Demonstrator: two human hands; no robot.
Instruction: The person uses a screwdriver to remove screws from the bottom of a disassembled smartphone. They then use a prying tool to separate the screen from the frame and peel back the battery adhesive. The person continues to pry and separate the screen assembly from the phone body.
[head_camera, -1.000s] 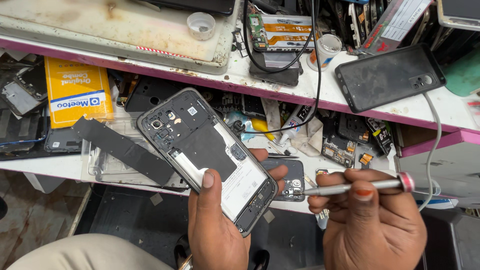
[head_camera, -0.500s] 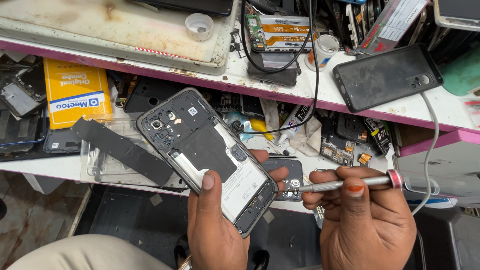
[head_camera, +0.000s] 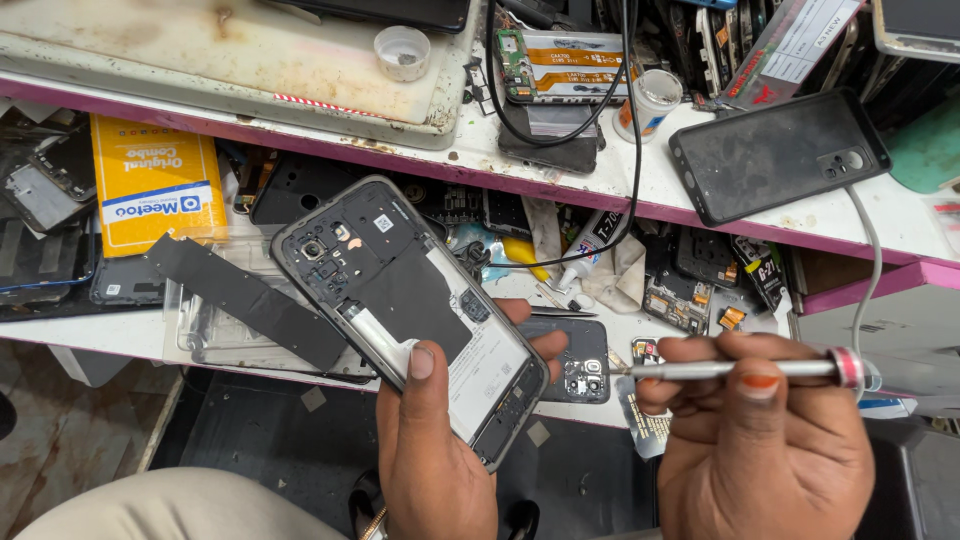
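Cradling the opened phone (head_camera: 410, 310), left hand (head_camera: 435, 450) fingers grip it; right hand (head_camera: 760, 450) fingers clasp a level screwdriver (head_camera: 740, 369).

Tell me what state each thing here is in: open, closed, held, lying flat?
Opened phone: back cover off, insides showing, held tilted in the left hand.
Screwdriver: held level in the right hand, tip apart from the phone.
Black phone: lying back up on the shelf.
White cap: open side up.

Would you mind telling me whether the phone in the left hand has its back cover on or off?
Off: the phone shows bare inner parts and its camera module.
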